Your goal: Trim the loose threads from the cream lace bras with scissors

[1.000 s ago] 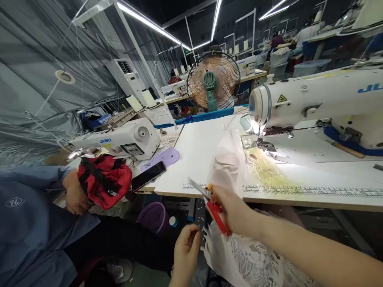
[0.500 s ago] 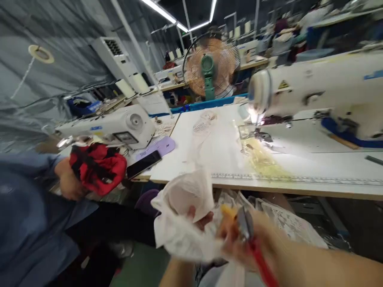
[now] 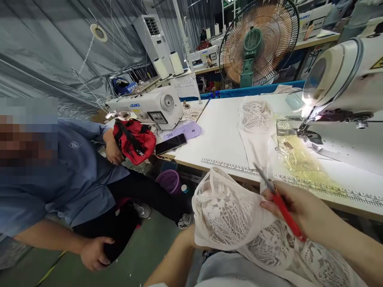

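Note:
A pale lace bra point(image 3: 224, 211) is held up over my lap, one cup facing up and the rest trailing to the lower right. My left hand point(image 3: 188, 238) holds it from beneath at its lower left; the cup hides the fingers. My right hand point(image 3: 287, 199) is closed around red-handled scissors point(image 3: 289, 219), their metal tip pointing up and left. The thumb and fingers of that hand also meet the bra's right edge. Beyond, a second pale lace piece point(image 3: 255, 117) lies flat on the white table point(image 3: 221, 131).
At right stands a lit sewing machine point(image 3: 332, 79) with a yellowish clear sheet point(image 3: 302, 155) by its needle. A ruler strip runs along the table's front edge. On the left a seated person point(image 3: 83, 167) touches a red bag point(image 3: 134, 139) near another sewing machine point(image 3: 143, 105). A fan point(image 3: 248, 52) stands behind.
The view has swung left, bringing more of the seated person into sight. The bra has turned from its plain inner side to its lace side. My right hand with the scissors is now at its right edge.

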A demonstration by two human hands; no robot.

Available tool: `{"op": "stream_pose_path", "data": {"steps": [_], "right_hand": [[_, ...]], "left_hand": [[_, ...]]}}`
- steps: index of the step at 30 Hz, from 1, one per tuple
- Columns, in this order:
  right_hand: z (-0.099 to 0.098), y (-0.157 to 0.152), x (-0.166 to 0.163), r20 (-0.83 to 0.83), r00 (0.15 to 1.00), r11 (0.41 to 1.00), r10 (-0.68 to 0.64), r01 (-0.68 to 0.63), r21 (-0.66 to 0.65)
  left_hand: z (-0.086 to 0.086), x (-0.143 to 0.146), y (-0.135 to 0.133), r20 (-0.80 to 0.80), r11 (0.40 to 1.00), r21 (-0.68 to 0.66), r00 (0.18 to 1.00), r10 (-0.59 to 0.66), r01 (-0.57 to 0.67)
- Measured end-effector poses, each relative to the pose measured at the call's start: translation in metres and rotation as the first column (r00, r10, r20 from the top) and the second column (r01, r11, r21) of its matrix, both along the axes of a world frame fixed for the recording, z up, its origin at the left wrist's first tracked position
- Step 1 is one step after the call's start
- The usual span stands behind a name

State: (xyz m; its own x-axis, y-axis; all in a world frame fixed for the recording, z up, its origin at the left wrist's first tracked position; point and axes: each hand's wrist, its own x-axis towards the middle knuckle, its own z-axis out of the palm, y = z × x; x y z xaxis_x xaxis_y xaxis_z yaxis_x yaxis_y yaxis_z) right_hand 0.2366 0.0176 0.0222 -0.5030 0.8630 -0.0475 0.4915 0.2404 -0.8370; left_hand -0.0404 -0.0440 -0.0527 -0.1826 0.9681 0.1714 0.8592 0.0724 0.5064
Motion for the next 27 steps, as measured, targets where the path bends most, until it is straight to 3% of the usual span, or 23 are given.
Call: {"op": "stream_pose_path", "data": {"steps": [3, 6, 8, 10, 13, 16, 18, 20, 22, 24, 27], "right_hand": [[-0.003, -0.014, -0.018, 0.102, 0.993, 0.994, 0.067, -0.076, 0.083], [0.000, -0.034, -0.051, 0.076, 0.968, 0.966, 0.238, -0.244, 0.087], [0.008, -0.044, -0.073, 0.057, 0.937, 0.934, 0.344, -0.348, 0.085], [0.018, -0.049, -0.084, 0.059, 0.908, 0.907, 0.416, -0.418, 0.039], [0.028, -0.044, -0.071, 0.133, 0.875, 0.885, 0.466, -0.457, -0.092], [0.028, -0.023, -0.035, 0.232, 0.862, 0.892, 0.450, -0.425, -0.152], [0.025, -0.005, -0.012, 0.256, 0.869, 0.904, 0.424, -0.389, -0.179], [0.023, 0.014, 0.002, 0.319, 0.877, 0.918, 0.360, -0.273, -0.288], [0.022, 0.030, 0.007, 0.383, 0.868, 0.934, 0.316, -0.214, -0.286], [0.022, 0.042, 0.005, 0.444, 0.847, 0.951, 0.293, -0.210, -0.226], [0.024, 0.045, -0.004, 0.479, 0.821, 0.951, 0.310, -0.253, -0.180]], "left_hand": [[0.028, -0.015, -0.001, 0.121, 0.972, -0.075, 0.970, -0.211, 0.221], [0.054, -0.019, -0.013, 0.156, 0.948, 0.081, 0.935, -0.317, 0.308], [0.060, -0.014, -0.025, 0.167, 0.863, 0.183, 0.850, -0.500, 0.472], [0.058, -0.007, -0.035, 0.196, 0.814, 0.229, 0.793, -0.576, 0.534], [0.054, 0.003, -0.037, 0.267, 0.833, 0.135, 0.790, -0.552, 0.536], [0.056, 0.008, -0.026, 0.398, 0.807, 0.005, 0.740, -0.543, 0.590], [0.054, 0.010, -0.016, 0.527, 0.820, -0.065, 0.717, -0.455, 0.568], [0.047, 0.011, -0.006, 0.634, 0.848, -0.138, 0.703, -0.321, 0.512], [0.034, 0.011, 0.004, 0.689, 0.866, -0.192, 0.692, -0.216, 0.462], [0.021, 0.010, 0.014, 0.699, 0.859, -0.223, 0.690, -0.188, 0.461], [0.008, 0.007, 0.026, 0.599, 0.825, -0.229, 0.743, -0.299, 0.517]]}}
